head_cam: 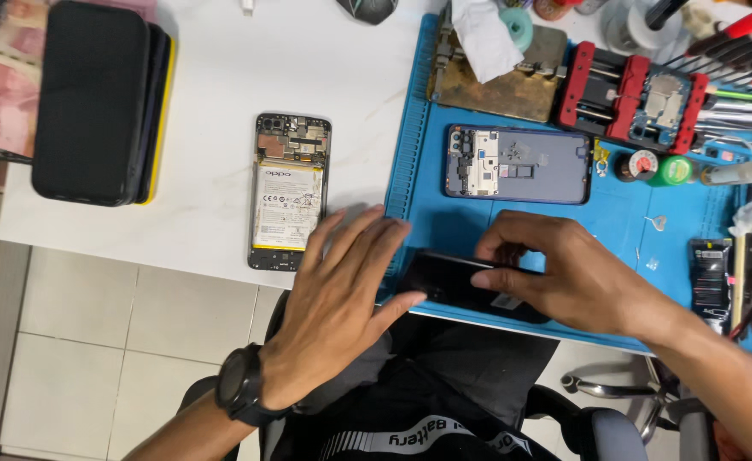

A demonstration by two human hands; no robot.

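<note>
A black phone lies at the near edge of the blue work mat. My right hand grips it from the right, fingertips on its top edge and thumb on its face. My left hand, with a black watch on the wrist, has its fingers spread; the thumb touches the phone's left end. An opened phone with its battery showing rests on the white table left of the mat. Another opened phone lies on the mat farther back.
Red repair clamps, a metal plate with white tissue, hand tools and small bottles crowd the back right. A black pouch and banknotes lie far left. Tiled floor and a chair are below.
</note>
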